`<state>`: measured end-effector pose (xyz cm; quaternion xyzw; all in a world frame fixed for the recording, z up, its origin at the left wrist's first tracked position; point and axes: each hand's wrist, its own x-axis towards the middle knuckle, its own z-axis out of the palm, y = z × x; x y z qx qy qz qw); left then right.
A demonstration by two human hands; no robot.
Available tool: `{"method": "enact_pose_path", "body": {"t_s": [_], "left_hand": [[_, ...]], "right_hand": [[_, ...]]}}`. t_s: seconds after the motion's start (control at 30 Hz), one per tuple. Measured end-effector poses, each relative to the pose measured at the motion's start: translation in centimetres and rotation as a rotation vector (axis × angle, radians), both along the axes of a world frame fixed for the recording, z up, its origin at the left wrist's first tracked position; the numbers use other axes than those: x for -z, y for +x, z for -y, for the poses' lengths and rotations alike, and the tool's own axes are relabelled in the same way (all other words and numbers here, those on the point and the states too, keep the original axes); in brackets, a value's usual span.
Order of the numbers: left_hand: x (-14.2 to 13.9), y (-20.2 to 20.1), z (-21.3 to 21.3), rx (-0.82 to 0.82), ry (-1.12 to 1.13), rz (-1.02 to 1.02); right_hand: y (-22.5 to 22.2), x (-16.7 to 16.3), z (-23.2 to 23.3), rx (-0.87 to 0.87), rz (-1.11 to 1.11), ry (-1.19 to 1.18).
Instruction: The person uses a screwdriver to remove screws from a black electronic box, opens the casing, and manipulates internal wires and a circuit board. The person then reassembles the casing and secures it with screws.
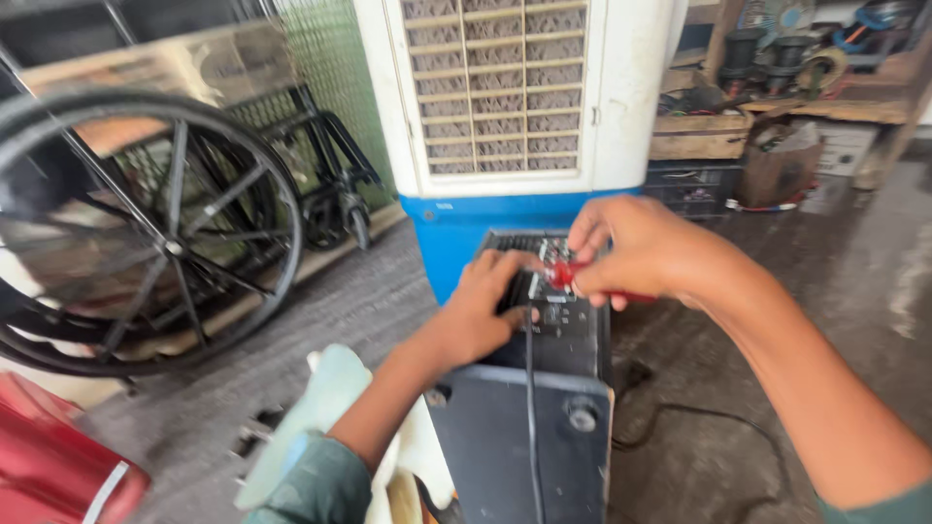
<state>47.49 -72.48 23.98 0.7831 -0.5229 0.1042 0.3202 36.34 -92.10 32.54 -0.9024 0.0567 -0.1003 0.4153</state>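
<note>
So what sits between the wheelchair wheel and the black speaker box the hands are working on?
In the head view, bare grey floor separates the wheelchair wheel from the black speaker box; only the left hand and its forearm cross near the box.

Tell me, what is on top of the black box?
On the black box lie a control panel and a black cable. The left hand and the right hand, holding a red tool, cover part of the panel.

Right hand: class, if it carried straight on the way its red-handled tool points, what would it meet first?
The right hand aims the red-handled tool left and slightly down, so it would probably meet the left hand's fingers on the black speaker box's control panel; depth is unclear.
</note>
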Motion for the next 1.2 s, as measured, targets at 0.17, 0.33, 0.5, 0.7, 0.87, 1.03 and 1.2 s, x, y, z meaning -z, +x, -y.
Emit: {"method": "enact_pose_path", "body": {"t_s": [0.17,0.33,0.5,0.7,0.87,1.03,1.2], "left_hand": [[-0.2,2.9,1.3,0.068,0.047,0.027],[2.0,3.9,-0.7,0.213,-0.157,0.055],[1.5,3.3,-1.4,0.297,-0.165,-0.336],[0.1,2.5,-1.1,0.447,-0.061,-0.379],[0.4,2.5,-1.0,0.451,-0.086,-0.275],[0.6,1.2,0.1,0.242,0.044,-0.135],[-0.4,0.9,1.2,0.273,0.128,-0.193]], "right_hand": [[1.0,0.1,3.8,-0.071,0.113,0.197],[3.4,1.4,4.4,-0.100,0.218,0.246],[3.0,0.5,2.0,-0.097,0.680,0.570],[2.5,-1.2,-2.1,-0.232,1.059,0.648],[2.8,-0.8,-4.0,-0.373,1.075,0.674],[3.3,0.9,-5.6,-0.297,1.041,0.569],[3.1,0.8,-5.7,-0.291,1.074,0.467]]}}
